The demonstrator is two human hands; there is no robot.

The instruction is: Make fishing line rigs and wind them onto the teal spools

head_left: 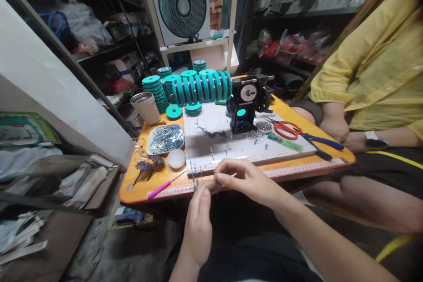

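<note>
My left hand [198, 222] and my right hand [243, 178] meet at the near edge of a small orange table [142, 189]. Both pinch something thin and tiny between their fingertips, apparently a fine wire [195, 176]; I cannot make it out clearly. Just beyond lies a white work board [231, 150] with small wire bits scattered on it. A black winding machine with a dial [247, 101] stands at the board's far side, carrying a row of teal spools [203, 87] on its shaft.
On the table: stacks of teal spools [155, 90], a metal cup [145, 108], a tray of small parts [165, 139], a white round lid [176, 158], a pink-handled tool [160, 189], red scissors [286, 128], blue-handled pliers [322, 143]. A person in a yellow shirt [373, 61] sits right. Shelves and a fan [182, 3] stand behind.
</note>
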